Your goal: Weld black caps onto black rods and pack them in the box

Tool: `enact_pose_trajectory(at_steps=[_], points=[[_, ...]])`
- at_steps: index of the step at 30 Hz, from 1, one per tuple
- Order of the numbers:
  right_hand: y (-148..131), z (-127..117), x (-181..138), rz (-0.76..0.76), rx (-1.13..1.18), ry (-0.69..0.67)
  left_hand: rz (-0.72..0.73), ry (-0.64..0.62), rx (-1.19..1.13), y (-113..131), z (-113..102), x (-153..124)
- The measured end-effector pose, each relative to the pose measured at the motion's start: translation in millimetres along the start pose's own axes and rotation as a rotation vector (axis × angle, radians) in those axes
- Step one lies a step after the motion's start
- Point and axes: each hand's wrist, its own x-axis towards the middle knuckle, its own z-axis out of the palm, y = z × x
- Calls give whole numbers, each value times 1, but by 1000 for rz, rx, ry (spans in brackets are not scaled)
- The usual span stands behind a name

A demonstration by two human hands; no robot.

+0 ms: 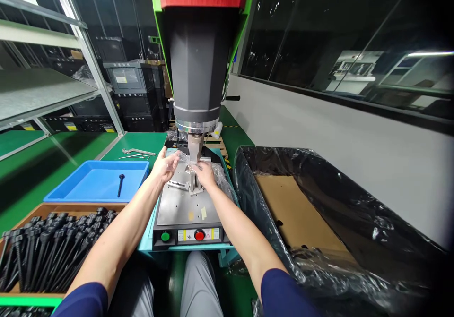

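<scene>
Both my hands reach onto the steel plate [184, 203] of a press machine, under its metal horn [195, 148]. My left hand [163, 166] is closed on the edge of a clear plastic bag [184, 158], holding it by the horn. My right hand [205, 173] pinches the same bag over the small metal fixture [193, 182] on the plate. What is inside the bag is too small to make out. A green button [165, 235] and a red button [199, 235] sit on the machine's front panel.
A blue tray [88, 187] with one black bolt [121, 184] lies to the left. Nearer me, a cardboard box [49, 209] holds several black bolts. A large carton lined with black plastic [319, 203] stands to the right. Allen keys [136, 153] lie on the green bench.
</scene>
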Motion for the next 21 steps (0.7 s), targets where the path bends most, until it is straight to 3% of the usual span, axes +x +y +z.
enact_pose_trajectory(at_steps=[4, 11, 15, 19, 21], points=[[4, -6, 4, -47, 13, -96, -3, 4, 24, 1, -6, 3], [18, -10, 5, 83, 187, 63, 76, -64, 227, -14, -25, -5], [32, -43, 0, 102, 174, 233, 128, -204, 367, -38, -35, -26], [37, -84, -27, 34, 201, 287, 150, -299, 542, -64, -43, -46], [34, -99, -46, 87, 282, 308, 155, -321, 619, -75, -46, -51]])
